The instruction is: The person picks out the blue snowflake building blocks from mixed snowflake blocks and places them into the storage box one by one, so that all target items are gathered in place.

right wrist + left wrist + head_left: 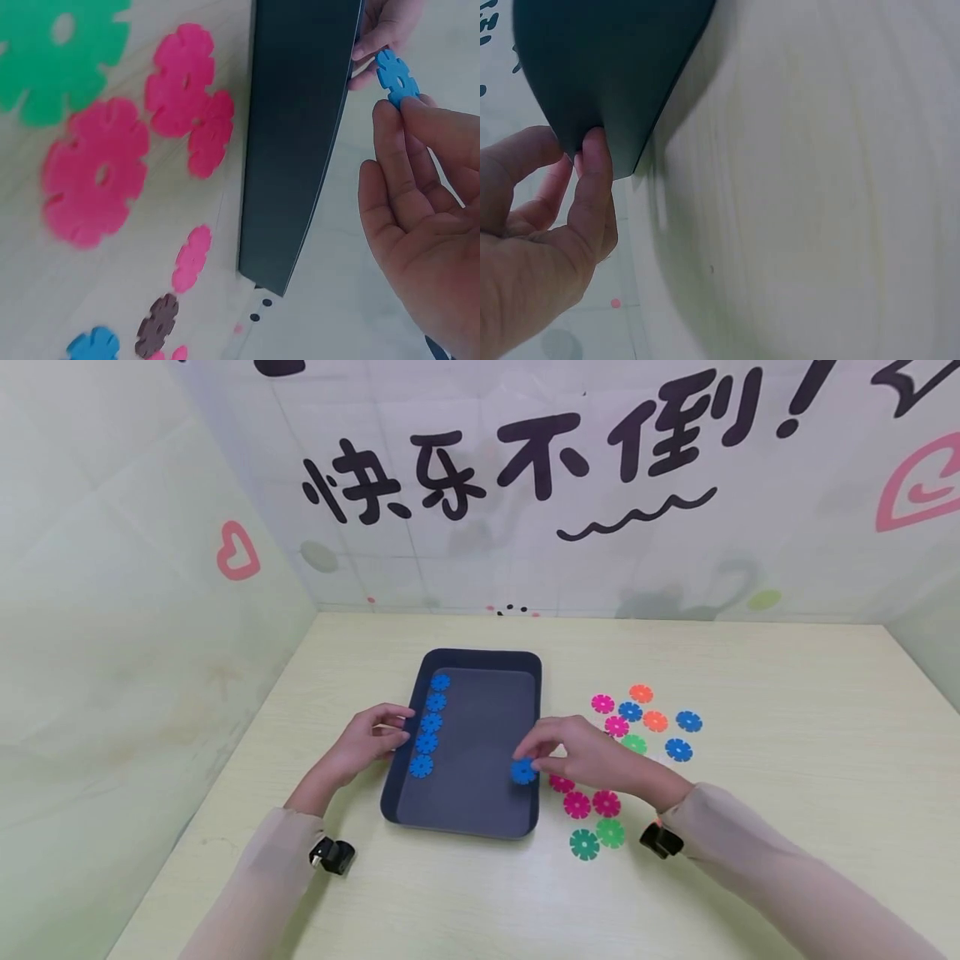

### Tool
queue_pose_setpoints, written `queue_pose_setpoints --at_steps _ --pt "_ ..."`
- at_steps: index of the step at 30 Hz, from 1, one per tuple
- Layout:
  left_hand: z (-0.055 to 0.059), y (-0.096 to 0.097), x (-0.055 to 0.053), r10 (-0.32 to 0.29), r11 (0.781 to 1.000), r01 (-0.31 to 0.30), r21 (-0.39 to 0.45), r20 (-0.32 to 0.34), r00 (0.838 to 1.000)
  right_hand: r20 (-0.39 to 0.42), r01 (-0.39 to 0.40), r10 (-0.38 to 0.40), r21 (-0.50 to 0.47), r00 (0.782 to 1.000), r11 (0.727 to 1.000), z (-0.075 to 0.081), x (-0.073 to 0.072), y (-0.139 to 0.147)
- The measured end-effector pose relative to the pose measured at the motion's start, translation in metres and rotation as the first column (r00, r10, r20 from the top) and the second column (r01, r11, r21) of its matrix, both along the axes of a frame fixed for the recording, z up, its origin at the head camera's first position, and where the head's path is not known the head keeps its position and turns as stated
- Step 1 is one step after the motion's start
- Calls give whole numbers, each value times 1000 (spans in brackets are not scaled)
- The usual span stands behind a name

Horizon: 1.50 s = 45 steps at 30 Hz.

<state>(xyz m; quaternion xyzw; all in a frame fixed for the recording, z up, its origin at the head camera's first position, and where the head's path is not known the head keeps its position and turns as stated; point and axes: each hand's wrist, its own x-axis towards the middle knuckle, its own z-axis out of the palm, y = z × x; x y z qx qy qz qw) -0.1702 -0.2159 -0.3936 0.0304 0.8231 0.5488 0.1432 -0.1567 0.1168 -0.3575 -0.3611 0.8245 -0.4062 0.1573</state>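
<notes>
The right hand (588,752) holds a blue disc (522,772) in a narrow pinch, thumb on one side and fingers (389,124) on the other, with most of the notched edge left free. In the head view the disc shows over the near right part of the dark tray (472,752), just beside its right long side; how high it stands above the tray floor I cannot tell

The relation that matters most, as I judge it, is sideways: from the pinched disc, the row of five blue discs (431,722) lies to the left, across the bare middle of the tray. That row runs along the left long side, and its line follows the tray's long axis, which points away from the person. The held disc is about level with the nearest disc of the row, so the gap between them lies almost wholly across the tray. Being round, the disc has no long axis of its own to line up

The left hand (365,743) is nearer to the row, but stands outside it: its fingers and thumb close narrowly on the tray's left edge. To the right of the tray, loose discs (577,804) in pink, green, orange and blue lie on the surface (787,793), some near the right hand and partly hidden by it
</notes>
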Motion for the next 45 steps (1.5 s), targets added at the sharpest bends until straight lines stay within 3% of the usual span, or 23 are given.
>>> queue_pose_setpoints --at_steps 8,18,33,38,45 --pt "1 2 -1 -2 1000 2 -13 2 1000 10 -35 34 17 999 999 3 -10 -22" --pt "1 1 0 -2 1000 2 -9 -2 1000 3 -163 163 70 987 984 13 -26 -54" --pt "1 1 -1 0 1000 0 -3 1 1000 176 -303 274 162 945 939 18 -57 -93" --pt "1 1 -1 -6 1000 6 3 -6 1000 239 -319 273 182 932 930 13 -64 -104" --pt "1 1 -1 -6 1000 6 8 0 1000 274 -320 249 255 929 912 4 -72 -116"
